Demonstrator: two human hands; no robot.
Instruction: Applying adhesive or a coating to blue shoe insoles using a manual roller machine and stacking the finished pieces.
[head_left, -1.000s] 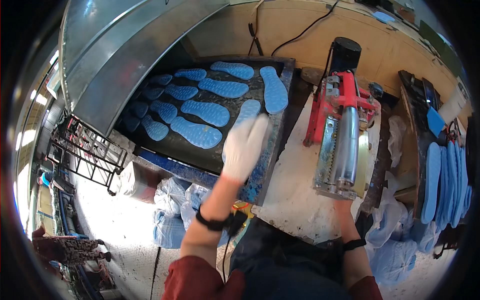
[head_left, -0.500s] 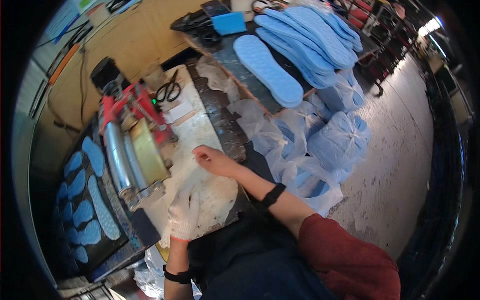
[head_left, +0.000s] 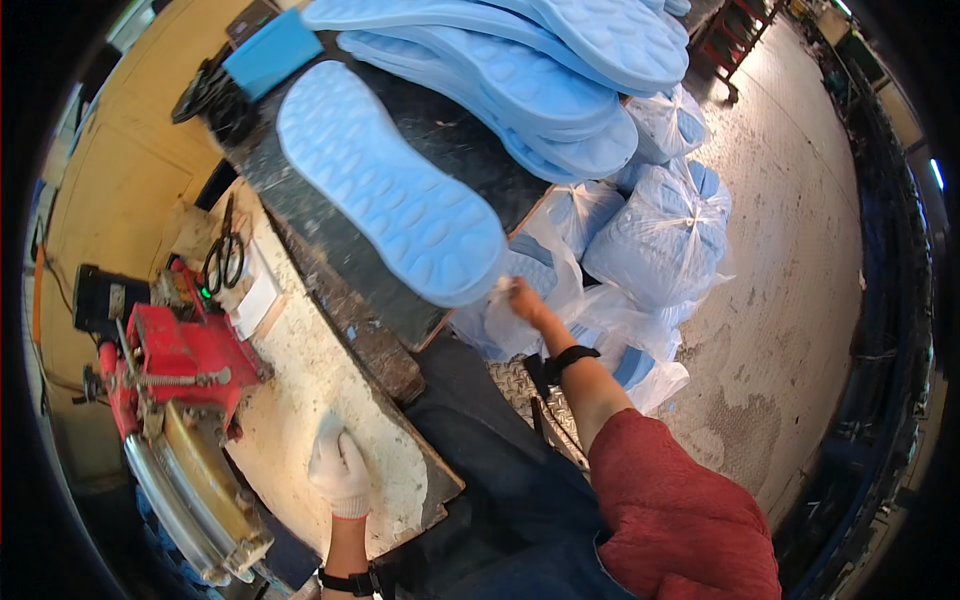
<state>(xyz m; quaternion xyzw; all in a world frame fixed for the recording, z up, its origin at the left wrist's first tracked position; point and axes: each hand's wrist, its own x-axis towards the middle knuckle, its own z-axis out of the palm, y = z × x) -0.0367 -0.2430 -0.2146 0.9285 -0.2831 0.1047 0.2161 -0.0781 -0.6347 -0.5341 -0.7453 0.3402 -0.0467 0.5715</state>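
Observation:
My right hand (head_left: 527, 303) reaches past the dark table's near corner. Its bare fingers are closed on a clump of clear plastic bag (head_left: 563, 262). Just above it, one light blue shoe sole (head_left: 395, 185) with a bumpy surface lies alone, its rounded end over the table edge. A white knitted glove covers my left hand (head_left: 340, 468), which rests loosely curled on the pale worktable (head_left: 285, 400). Nothing shows in its fingers. Left of that hand stands a red machine (head_left: 185, 365) with metal rollers (head_left: 185, 510).
A stack of blue soles (head_left: 490, 75) covers the dark table (head_left: 395, 305). Tied clear bags of soles (head_left: 650, 235) sit on the floor at the right. Black scissors (head_left: 223, 258) lie near the machine. A blue box (head_left: 272, 55) stands at the table's back left.
The view has shifted right and closer to the soles. My right hand has left the pale worktable and now grips plastic bag. My gloved left hand stays at the worktable, its fingers more curled.

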